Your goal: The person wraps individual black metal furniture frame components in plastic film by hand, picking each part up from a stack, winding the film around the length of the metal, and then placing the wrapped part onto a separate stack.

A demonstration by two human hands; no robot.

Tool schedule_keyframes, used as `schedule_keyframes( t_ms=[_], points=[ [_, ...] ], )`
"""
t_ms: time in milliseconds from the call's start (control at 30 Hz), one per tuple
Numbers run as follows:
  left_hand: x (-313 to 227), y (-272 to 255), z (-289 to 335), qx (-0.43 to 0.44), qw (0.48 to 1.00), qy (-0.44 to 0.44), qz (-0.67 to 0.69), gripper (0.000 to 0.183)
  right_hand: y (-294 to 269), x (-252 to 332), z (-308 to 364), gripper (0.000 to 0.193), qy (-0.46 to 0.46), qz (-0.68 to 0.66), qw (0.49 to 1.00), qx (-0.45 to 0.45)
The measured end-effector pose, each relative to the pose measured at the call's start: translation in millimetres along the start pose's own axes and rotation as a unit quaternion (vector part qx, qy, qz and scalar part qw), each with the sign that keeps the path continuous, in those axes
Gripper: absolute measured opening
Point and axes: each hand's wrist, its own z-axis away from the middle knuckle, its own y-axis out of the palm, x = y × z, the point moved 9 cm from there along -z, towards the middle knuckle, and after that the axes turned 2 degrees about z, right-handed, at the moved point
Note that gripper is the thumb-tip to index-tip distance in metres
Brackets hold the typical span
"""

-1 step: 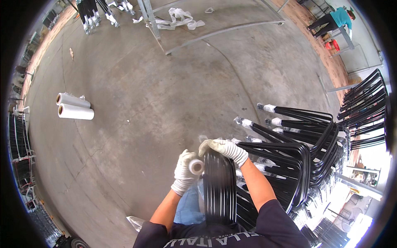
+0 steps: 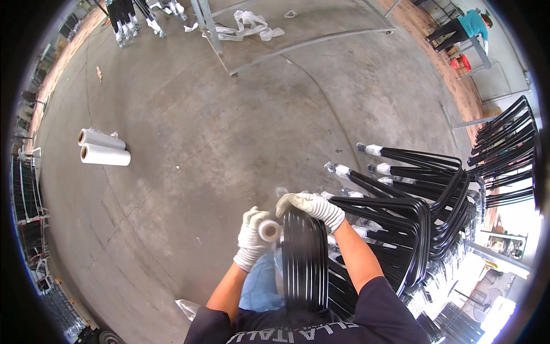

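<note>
My left hand [image 2: 252, 238], in a white knitted glove, is closed round a small roll of clear plastic film [image 2: 270, 230], its core end facing up at me. Just right of it stands a bundle of bent black tubes [image 2: 305, 261], packed side by side and reaching down toward my body. Over the far bend of that bundle lies my gloved right hand [image 2: 308, 207], gripping it with its fingers curled over the left corner. Film loosely wraps the far side of the bundle near my fingers; how far it runs underneath is hidden.
Stacked bundles of black tubes [image 2: 412, 229] with film-wrapped ends lie close on my right. Two large film rolls [image 2: 106, 155] rest on the floor at left. A metal frame [image 2: 309, 50] and crumpled white film [image 2: 250, 26] are ahead. A person [image 2: 470, 26] bends at far right.
My left hand and the film roll have shifted slightly to the left, away from the bundle. My right hand stays almost where it was on the bend.
</note>
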Motion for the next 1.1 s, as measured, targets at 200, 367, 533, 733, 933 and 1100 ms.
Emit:
schedule_keyframes(
  t_ms=[200,367,533,733,933,1100],
  points=[
    [-11.3,-8.7,-55.7,0.059,0.99,0.064,0.111,0.047,1.3,5.9,0.1,0.034,0.033,-0.018,0.998,-0.043],
    [9.4,22.5,-89.1,0.203,0.97,-0.024,0.131,0.035,-11.0,0.7,6.5,0.02,0.047,-0.176,0.973,-0.141],
    [1.5,54.6,-117.9,0.272,0.947,0.023,0.167,0.038,-30.7,-0.3,0.5,0.023,-0.099,-0.121,0.965,-0.213],
    [31.6,113.0,-105.9,0.408,0.903,-0.058,0.123,0.062,-42.0,10.2,7.4,0.086,-0.194,-0.094,0.913,-0.347],
    [-37.0,76.3,-134.5,0.226,0.966,0.106,-0.068,0.028,-66.1,4.3,44.3,0.056,-0.168,0.039,0.871,-0.46],
    [-111.0,73.0,-89.0,0.25,0.96,0.127,-0.02,0.032,-71.8,-27.0,65.6,0.043,-0.243,-0.12,0.808,-0.524]
  ],
)
